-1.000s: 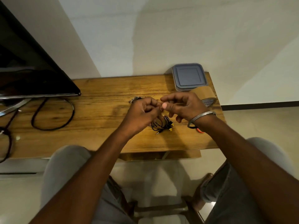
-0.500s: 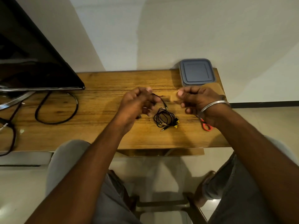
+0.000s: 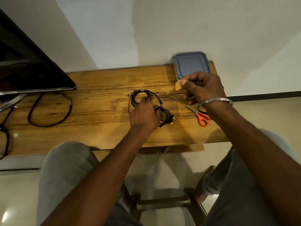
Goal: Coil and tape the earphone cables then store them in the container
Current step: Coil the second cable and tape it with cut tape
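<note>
Left hand [image 3: 144,115] is down on the table [image 3: 97,111], fingers curled onto the coiled earphone cable [image 3: 140,97] near the table's middle; looks like a pinch at the near edge of the loop, but the fingertips are hidden so I can't confirm a full grip. Second bundle [image 3: 164,114], with yellow bits and a jack plug poking out, sits just right of that hand, touching or nearly touching it. Right hand [image 3: 203,88] is raised at the far right, thumb and forefinger closed on a short strip of tan tape [image 3: 178,85], other fingers curled in. Container [image 3: 190,64], lid on, is at the far right corner, just beyond the right hand. Scissors [image 3: 199,115] lie flat below the right wrist. Handling read: cable is thin, light, floppy and springy, so loops will likely spread if released. I'd hold where the strands bunch together, not on a single strand, and wrap the tape there. Tape is sticky and limp and may fold on itself, so keep it by one end. Avoid tugging the earbuds or plug joints; those are likely the weak points.
</note>
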